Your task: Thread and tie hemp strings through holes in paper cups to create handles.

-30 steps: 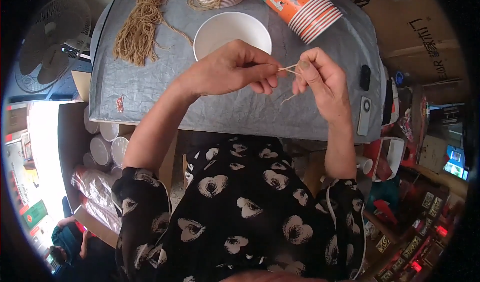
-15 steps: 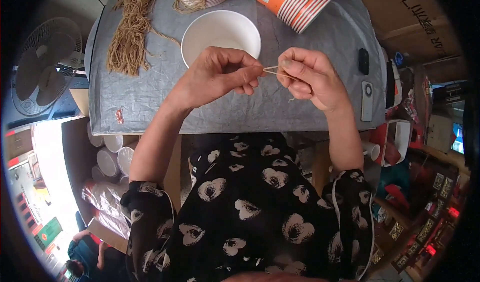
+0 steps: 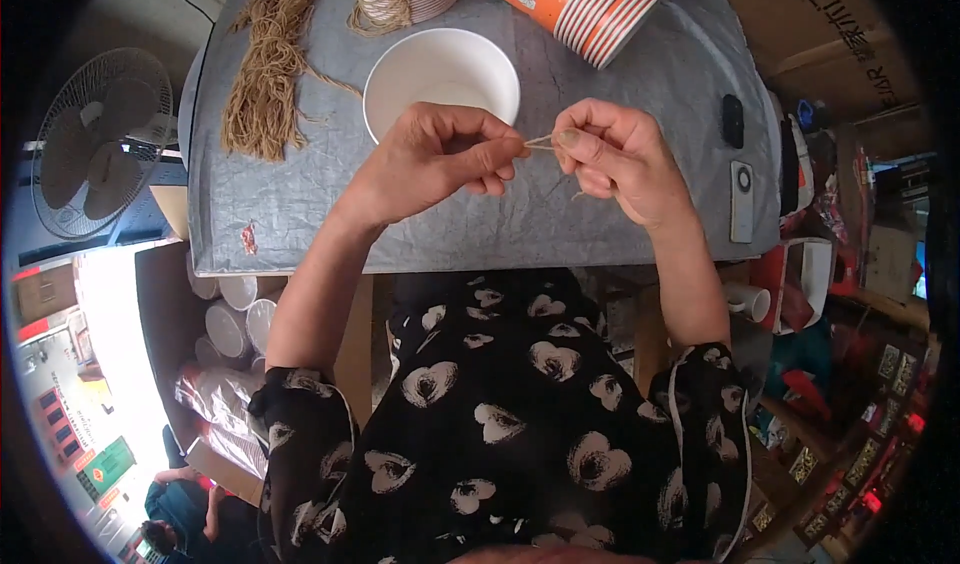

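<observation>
And there it was, the short loop of pale twine (image 3: 541, 143), drawn out between two pinches above the near half of the grey-covered table (image 3: 470, 239)! The left hand (image 3: 432, 164) had its end nipped between thumb and forefinger; the right hand (image 3: 622, 159) pinched the other, thumb pressed over the finger, a loose tail dangling below. Just beyond the left hand stood the round white tub (image 3: 440, 69), its mouth upward. Far left, the tan twine bundle (image 3: 262, 79) lay sprawled; far right, the nested orange paper cups (image 3: 595, 9) lay tipped over. Near the right edge rested a white remote control (image 3: 741, 202).
</observation>
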Demonstrator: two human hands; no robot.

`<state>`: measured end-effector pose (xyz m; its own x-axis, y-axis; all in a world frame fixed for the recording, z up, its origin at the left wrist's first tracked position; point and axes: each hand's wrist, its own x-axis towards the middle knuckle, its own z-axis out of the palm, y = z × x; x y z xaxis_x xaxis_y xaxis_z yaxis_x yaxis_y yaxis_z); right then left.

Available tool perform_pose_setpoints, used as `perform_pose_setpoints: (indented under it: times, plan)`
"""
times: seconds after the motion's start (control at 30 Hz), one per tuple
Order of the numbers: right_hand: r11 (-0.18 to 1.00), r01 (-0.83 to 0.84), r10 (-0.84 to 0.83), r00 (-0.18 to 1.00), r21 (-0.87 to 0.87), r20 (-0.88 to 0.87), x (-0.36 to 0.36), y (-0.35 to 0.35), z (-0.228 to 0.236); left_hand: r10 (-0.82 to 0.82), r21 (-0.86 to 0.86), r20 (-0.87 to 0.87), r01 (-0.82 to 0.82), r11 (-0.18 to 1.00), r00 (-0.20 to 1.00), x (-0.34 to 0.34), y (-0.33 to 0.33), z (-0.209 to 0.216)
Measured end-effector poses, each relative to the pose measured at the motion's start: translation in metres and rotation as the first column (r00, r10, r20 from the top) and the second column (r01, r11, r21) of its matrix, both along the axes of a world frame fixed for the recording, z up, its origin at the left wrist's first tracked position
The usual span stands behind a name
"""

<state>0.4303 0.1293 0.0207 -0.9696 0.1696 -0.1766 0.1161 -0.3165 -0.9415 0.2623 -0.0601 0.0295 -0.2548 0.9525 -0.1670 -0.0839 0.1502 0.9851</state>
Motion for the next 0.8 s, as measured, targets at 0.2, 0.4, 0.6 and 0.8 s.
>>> perform_pose_setpoints:
  times: [0.2, 0.4, 0.6, 0.8]
  plan:
    - [0.902, 0.188, -0.116, 0.973, 0.389, -0.200, -0.001, -0.010, 0.001, -0.005, -0.020, 0.076, 0.007, 1.000, 0.997, 0.004, -0.002, 0.001]
    - [0.865, 0.284, -0.176, 0.944, 0.414, -0.280, -0.008, -0.023, 0.006, 0.028, 0.016, 0.067, -0.030, 0.999, 0.997, 0.008, -0.004, -0.003]
    - [0.971, 0.219, -0.227, 0.969, -0.093, -0.097, -0.015, -0.027, -0.006, 0.193, 0.161, -0.138, -0.170, 0.972, 0.972, 0.023, -0.006, 0.000]
    - [0.954, 0.164, -0.166, 0.986, -0.249, 0.013, -0.017, -0.033, -0.010, 0.359, 0.351, -0.292, -0.250, 0.903, 0.887, 0.030, -0.005, -0.014]
